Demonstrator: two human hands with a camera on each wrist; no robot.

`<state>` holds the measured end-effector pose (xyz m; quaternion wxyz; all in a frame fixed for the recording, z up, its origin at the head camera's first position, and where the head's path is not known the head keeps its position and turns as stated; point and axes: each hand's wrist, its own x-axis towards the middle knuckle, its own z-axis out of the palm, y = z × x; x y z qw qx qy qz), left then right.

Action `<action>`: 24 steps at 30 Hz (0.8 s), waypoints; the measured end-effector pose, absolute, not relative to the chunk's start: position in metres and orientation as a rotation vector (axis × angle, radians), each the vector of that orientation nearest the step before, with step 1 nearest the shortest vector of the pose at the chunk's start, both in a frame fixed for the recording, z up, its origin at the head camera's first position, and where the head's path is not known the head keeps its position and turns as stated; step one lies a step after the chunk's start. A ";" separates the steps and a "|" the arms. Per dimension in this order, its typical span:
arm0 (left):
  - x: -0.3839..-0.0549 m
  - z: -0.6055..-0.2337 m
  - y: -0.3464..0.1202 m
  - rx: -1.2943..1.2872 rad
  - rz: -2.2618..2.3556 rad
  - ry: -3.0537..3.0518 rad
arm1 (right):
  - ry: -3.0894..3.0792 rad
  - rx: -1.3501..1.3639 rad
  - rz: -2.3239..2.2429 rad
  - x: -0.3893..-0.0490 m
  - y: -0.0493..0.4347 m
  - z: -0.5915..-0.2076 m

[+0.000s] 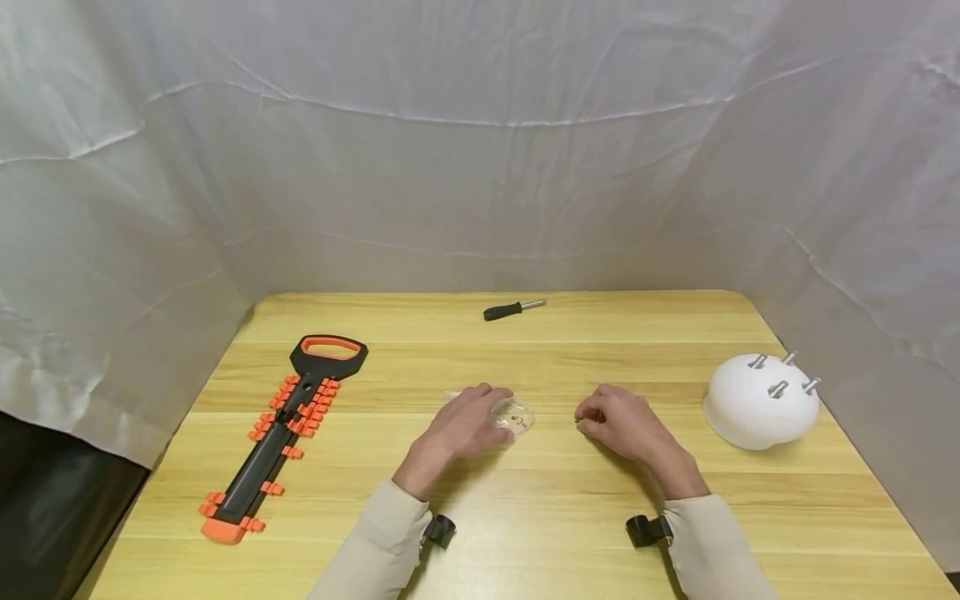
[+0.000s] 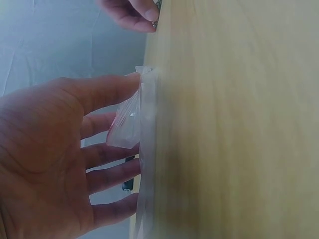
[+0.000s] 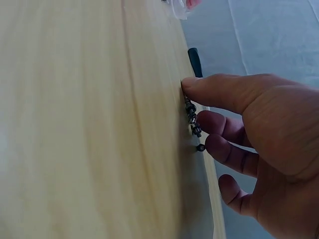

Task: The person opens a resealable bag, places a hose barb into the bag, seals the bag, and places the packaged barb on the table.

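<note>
My left hand [image 1: 468, 421] rests on a clear plastic bag [image 1: 513, 415] at the middle of the table. In the left wrist view its fingers are stretched out against the bag [image 2: 128, 124], and the thumb touches the upper part; a red line runs along the bag's edge. To the right, my right hand [image 1: 622, 421] is low at the tabletop with thumb and fingers curled around several small metal screws [image 3: 192, 119]. One small dark metal piece [image 3: 200, 148] sits by a fingertip. From the head view the hand mostly hides these pieces.
A black-handled screwdriver [image 1: 504, 312] lies near the back edge. At left is a long black bar with orange clips and a handle [image 1: 258, 467]. A white rounded object [image 1: 757, 408] with several metal pegs stands at right. Grey-white cloth [image 1: 480, 183] surrounds the table [image 1: 540, 533].
</note>
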<state>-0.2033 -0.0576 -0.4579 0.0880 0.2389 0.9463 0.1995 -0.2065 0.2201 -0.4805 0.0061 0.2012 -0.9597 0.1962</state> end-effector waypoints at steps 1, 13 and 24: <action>-0.203 -0.458 -0.058 0.708 0.597 2.815 | -3.003 0.633 0.606 -0.207 0.220 -0.480; -0.205 -0.460 -0.058 0.695 0.602 2.835 | -3.039 0.649 0.509 -0.208 0.210 -0.476; -0.205 -0.459 -0.057 0.687 0.588 2.826 | -3.002 0.693 0.739 -0.208 0.198 -0.474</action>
